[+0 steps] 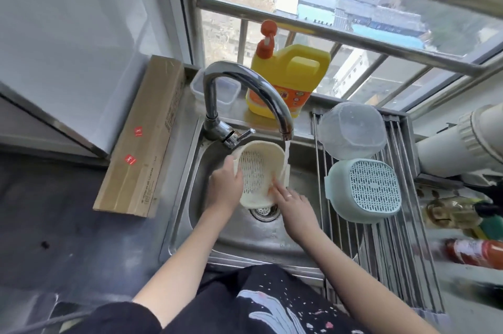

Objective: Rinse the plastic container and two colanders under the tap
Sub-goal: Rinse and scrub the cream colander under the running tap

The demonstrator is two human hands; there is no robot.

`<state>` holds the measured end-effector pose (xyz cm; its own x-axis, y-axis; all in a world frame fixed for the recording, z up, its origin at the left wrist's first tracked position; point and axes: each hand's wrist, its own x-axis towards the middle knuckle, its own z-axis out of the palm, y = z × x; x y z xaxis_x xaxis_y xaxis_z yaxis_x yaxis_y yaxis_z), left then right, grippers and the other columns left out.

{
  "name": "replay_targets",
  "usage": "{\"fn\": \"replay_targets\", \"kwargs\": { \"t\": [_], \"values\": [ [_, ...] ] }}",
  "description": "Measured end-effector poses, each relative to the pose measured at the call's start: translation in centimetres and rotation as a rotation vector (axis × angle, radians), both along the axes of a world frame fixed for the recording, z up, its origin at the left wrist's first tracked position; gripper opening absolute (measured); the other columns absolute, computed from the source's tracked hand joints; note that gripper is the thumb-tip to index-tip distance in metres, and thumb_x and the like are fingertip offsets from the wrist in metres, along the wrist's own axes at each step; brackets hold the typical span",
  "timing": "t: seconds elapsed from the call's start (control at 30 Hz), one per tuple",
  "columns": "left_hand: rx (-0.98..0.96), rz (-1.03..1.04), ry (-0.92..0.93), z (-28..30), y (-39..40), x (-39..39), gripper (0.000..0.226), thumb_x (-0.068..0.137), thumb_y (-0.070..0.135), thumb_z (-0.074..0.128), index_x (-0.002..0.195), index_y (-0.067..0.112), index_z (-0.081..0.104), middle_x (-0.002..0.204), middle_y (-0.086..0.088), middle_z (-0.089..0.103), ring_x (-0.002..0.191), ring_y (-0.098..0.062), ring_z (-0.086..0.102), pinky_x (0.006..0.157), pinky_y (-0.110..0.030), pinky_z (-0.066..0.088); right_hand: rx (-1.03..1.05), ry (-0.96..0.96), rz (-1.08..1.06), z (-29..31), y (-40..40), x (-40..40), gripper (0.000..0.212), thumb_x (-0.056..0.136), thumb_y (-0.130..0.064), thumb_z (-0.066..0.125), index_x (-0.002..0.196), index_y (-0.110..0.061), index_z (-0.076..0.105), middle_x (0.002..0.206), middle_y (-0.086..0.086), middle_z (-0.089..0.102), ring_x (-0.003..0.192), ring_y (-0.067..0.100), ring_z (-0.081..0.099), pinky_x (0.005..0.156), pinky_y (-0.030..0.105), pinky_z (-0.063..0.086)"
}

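Cream perforated plastic colander (pixel 257 177) sits tilted in the steel sink (pixel 245 233), above the drain strainer (pixel 265 211), with the tap stream (pixel 286 154) hitting its right rim. We see the left hand (pixel 226 186) curled round its left edge, holding it. The right hand (pixel 292 201) has straightish fingers pressed against the lower right side, seemingly rubbing, gripping nothing. The curved chrome tap (pixel 245 80) is running. On the metal drying rack (pixel 381 238) over the sink's right edge, the pale blue slotted colander (pixel 364 190) lies upside down, and behind it the clear plastic container (pixel 352 129), also inverted. We judge both already rinsed and this cream one the last. Risks: the stream strikes the rim, not the basket, so water may deflect toward the rack or the sink's front edge; the one-handed wet grip could slip and drop it onto the drain. The yellow detergent jug (pixel 288 80) stands at the back edge, near the tap.
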<state>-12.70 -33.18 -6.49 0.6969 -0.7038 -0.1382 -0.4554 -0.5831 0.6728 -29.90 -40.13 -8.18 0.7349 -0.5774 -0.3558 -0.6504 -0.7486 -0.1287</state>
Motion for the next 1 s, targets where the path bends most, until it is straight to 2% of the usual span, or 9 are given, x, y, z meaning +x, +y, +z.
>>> {"fn": "replay_targets", "kwargs": {
  "t": [0.2, 0.27, 0.37, 0.43, 0.57, 0.67, 0.73, 0.83, 1.0],
  "values": [
    [-0.093, -0.127, -0.228, 2.8, 0.2, -0.1, 0.033, 0.09, 0.008, 0.054, 0.123, 0.001, 0.054, 0.078, -0.022, 0.068, 0.074, -0.041, 0.066, 0.058, -0.04, 0.047, -0.183, 0.097, 0.022, 2.7, -2.8, 3.1, 0.073, 0.094, -0.01, 0.041, 0.153, -0.022, 0.0, 0.152, 0.005, 0.032, 0.12, 0.028, 0.045, 0.087, 0.039, 0.039],
    [-0.124, -0.136, -0.255, 3.1, 0.5, -0.5, 0.035, 0.083, 0.0, 0.059, 0.118, -0.002, 0.057, 0.068, -0.021, 0.067, 0.061, -0.04, 0.066, 0.05, -0.04, 0.049, -0.193, 0.149, 0.025, 3.2, -2.9, 3.0, 0.075, 0.094, -0.01, 0.043, 0.152, -0.026, -0.002, 0.156, 0.003, 0.022, 0.12, 0.028, 0.045, 0.088, 0.04, 0.039],
    [-0.181, -0.132, -0.327, 3.5, 0.5, -0.9, 0.034, 0.075, -0.003, 0.064, 0.109, -0.004, 0.062, 0.057, -0.017, 0.064, 0.047, -0.036, 0.062, 0.037, -0.032, 0.043, 0.151, 0.21, 0.125, 2.7, -1.2, 2.4, 0.086, 0.088, 0.003, 0.041, 0.15, -0.037, -0.003, 0.159, -0.01, -0.007, 0.121, 0.029, 0.05, 0.095, 0.042, 0.044],
    [-0.194, -0.147, -0.358, 3.5, 0.4, -1.2, 0.037, 0.07, -0.006, 0.07, 0.107, -0.004, 0.064, 0.057, -0.015, 0.064, 0.044, -0.035, 0.061, 0.034, -0.03, 0.042, 0.326, 0.204, 0.138, 2.5, -0.4, 2.1, 0.091, 0.086, 0.005, 0.038, 0.149, -0.041, -0.009, 0.158, -0.013, -0.013, 0.123, 0.028, 0.05, 0.098, 0.041, 0.045],
    [-0.217, -0.153, -0.311, 3.4, 0.9, -2.1, 0.033, 0.075, -0.006, 0.067, 0.107, -0.007, 0.06, 0.058, -0.018, 0.063, 0.045, -0.036, 0.06, 0.037, -0.031, 0.041, -0.115, 0.303, 0.02, 4.2, -1.7, 1.9, 0.084, 0.09, -0.007, 0.048, 0.151, -0.032, -0.004, 0.156, 0.003, 0.02, 0.116, 0.034, 0.048, 0.093, 0.045, 0.042],
    [-0.255, -0.119, -0.265, 4.1, 0.8, -2.1, 0.029, 0.077, -0.007, 0.064, 0.105, -0.009, 0.057, 0.059, -0.018, 0.061, 0.048, -0.035, 0.06, 0.041, -0.029, 0.04, -0.249, 0.331, -0.061, 4.9, -1.8, 2.4, 0.087, 0.089, -0.011, 0.052, 0.151, -0.025, -0.008, 0.159, 0.003, 0.005, 0.113, 0.035, 0.046, 0.09, 0.046, 0.041],
    [-0.264, -0.151, -0.312, 4.5, 0.5, -2.0, 0.036, 0.07, -0.009, 0.07, 0.105, -0.009, 0.059, 0.057, -0.017, 0.062, 0.043, -0.034, 0.059, 0.036, -0.027, 0.039, -0.122, 0.281, -0.061, 4.4, -0.6, 3.0, 0.089, 0.086, -0.006, 0.052, 0.151, -0.025, -0.006, 0.159, 0.006, 0.006, 0.108, 0.034, 0.051, 0.087, 0.044, 0.045],
    [-0.284, -0.164, -0.364, 4.1, 0.8, -1.9, 0.048, 0.063, -0.011, 0.075, 0.108, -0.006, 0.06, 0.058, -0.016, 0.064, 0.041, -0.034, 0.059, 0.032, -0.028, 0.04, 0.273, 0.203, -0.018, 3.6, 0.6, 3.0, 0.082, 0.088, -0.008, 0.042, 0.152, -0.029, -0.005, 0.158, 0.004, 0.017, 0.106, 0.031, 0.056, 0.087, 0.04, 0.049],
    [-0.292, -0.168, -0.36, 3.3, 2.0, -2.1, 0.042, 0.069, -0.011, 0.073, 0.107, -0.006, 0.058, 0.057, -0.014, 0.063, 0.042, -0.03, 0.06, 0.033, -0.025, 0.042, -0.252, 0.299, -0.119, 4.8, -1.4, 2.5, 0.086, 0.09, -0.008, 0.05, 0.151, -0.033, -0.006, 0.158, 0.004, 0.014, 0.108, 0.036, 0.051, 0.085, 0.046, 0.043]
  ]
}}
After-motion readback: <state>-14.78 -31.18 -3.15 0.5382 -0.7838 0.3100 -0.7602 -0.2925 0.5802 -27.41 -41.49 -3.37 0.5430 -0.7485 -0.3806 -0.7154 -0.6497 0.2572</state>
